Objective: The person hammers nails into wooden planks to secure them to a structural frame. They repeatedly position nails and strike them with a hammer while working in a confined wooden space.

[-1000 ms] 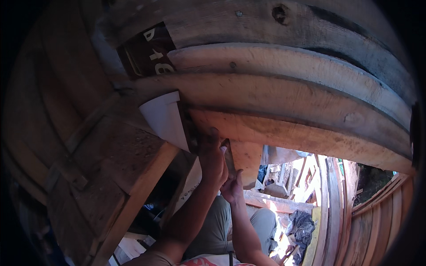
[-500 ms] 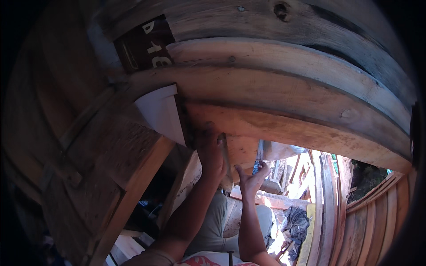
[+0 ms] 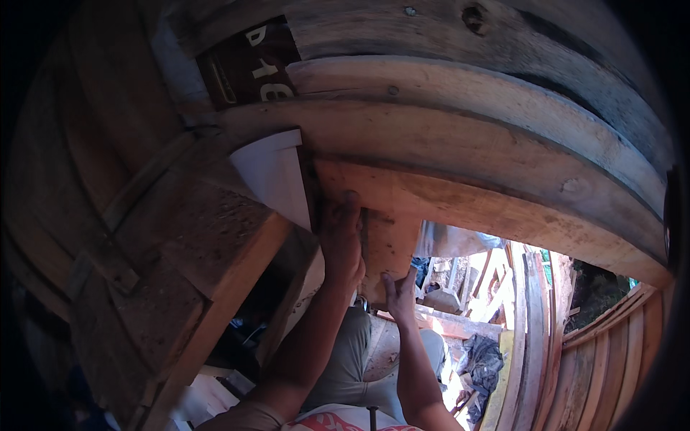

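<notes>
- Rough timber setting here: a wall of stacked planks (image 3: 467,86) is seen up top, upright slats (image 3: 632,337) off to the right, and crumpled black plastic (image 3: 483,359) low down in the bright patch.
- Main thing in play is a short board (image 3: 392,248), seen below the long beam (image 3: 489,201), just right of the left hand (image 3: 340,233). How it's fixed, if at all, can't be told.
- Biggest change: half a second ago the right hand (image 3: 401,291) was spread wide beside the short board; now it's been brought in to the board's lower end.
- Right grip: narrower now, thumb and fingers set at that lower end, slightly apart. Whether the wood is actually pinched can't be told.
- Left grip: pretty much kept where it was, fingers reaching up to the beam's underside. Whether anything is held in it can't be told, too dark in there.
- What that means, as a guess: the short board is probably being steadied from below, with both hands now in play.
- The pale wedge-shaped piece (image 3: 269,169) is left untouched, just up and left of the left hand.
</notes>
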Tool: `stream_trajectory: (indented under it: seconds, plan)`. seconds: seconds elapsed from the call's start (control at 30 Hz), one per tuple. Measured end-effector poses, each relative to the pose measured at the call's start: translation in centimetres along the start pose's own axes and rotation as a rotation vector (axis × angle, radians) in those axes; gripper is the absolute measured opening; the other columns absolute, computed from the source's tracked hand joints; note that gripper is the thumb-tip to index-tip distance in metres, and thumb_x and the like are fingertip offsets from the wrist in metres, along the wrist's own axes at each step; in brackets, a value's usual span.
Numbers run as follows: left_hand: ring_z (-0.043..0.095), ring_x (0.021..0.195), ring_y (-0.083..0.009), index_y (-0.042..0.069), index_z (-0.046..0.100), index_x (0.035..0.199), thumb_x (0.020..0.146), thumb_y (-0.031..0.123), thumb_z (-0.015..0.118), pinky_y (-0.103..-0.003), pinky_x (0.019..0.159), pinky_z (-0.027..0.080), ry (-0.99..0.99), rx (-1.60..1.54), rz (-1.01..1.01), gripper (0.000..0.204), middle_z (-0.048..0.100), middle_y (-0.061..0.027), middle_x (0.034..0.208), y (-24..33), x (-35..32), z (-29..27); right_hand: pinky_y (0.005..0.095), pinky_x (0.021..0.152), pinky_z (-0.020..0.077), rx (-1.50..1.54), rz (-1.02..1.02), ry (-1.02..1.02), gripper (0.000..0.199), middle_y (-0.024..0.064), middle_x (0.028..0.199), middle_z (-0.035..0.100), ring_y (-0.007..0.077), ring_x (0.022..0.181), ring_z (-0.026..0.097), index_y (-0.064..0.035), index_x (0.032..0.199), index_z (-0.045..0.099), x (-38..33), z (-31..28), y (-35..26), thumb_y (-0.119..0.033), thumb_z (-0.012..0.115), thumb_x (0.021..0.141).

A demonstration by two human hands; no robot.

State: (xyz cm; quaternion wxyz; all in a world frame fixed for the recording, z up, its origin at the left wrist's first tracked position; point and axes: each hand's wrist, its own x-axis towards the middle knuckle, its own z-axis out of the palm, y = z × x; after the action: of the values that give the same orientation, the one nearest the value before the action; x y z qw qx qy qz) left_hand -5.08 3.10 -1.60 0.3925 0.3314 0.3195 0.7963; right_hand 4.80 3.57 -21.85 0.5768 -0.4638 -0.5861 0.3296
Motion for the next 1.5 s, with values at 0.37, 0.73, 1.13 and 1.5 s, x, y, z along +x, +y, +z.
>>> stream_trajectory:
  seconds: [0.37,0.73,1.13,1.5]
  plan:
    - [0.035,0.057,-0.0033,0.011,0.050,0.088,0.085,0.026,0.066,-0.020,0.050,0.029,0.057,0.048,-0.017,0.022,0.041,0.0049,0.070,-1.2,0.4,-0.7,0.0395,0.080,0.0424,0.158,-0.007,-0.040,0.043,0.0267,0.106,0.049,0.0349,0.097,0.053,0.0016,0.116,0.033,2.1,1.5,-2.4,-0.014,0.059,0.086]
    - [0.059,0.075,-0.0154,0.006,0.050,0.105,0.088,0.029,0.060,-0.030,0.074,0.049,0.002,0.086,-0.082,0.031,0.056,-0.0040,0.084,-1.2,0.4,-1.0,0.0470,0.065,0.0420,-0.404,-0.243,0.136,0.040,0.0230,0.085,0.051,0.0404,0.079,0.054,0.0010,0.098,0.043,3.3,1.1,-3.9,-0.029,0.063,0.081]
    - [0.060,0.076,-0.0172,0.000,0.049,0.102,0.090,0.025,0.057,-0.030,0.073,0.051,0.005,0.038,-0.077,0.028,0.057,-0.0088,0.084,-1.1,0.5,-0.4,0.0448,0.059,0.0467,-0.450,-0.177,0.022,0.041,0.0194,0.076,0.058,0.0386,0.069,0.060,-0.0001,0.084,0.049,4.7,-0.5,-5.6,-0.035,0.069,0.075]
    - [0.057,0.078,-0.0143,0.001,0.048,0.104,0.089,0.017,0.057,-0.028,0.073,0.049,-0.009,0.005,-0.064,0.023,0.055,-0.0087,0.088,-2.4,1.4,-1.8,0.0457,0.065,0.0453,-0.450,-0.083,-0.054,0.044,0.0220,0.082,0.058,0.0406,0.077,0.059,0.0012,0.089,0.049,5.1,-0.5,-6.0,-0.037,0.068,0.076]
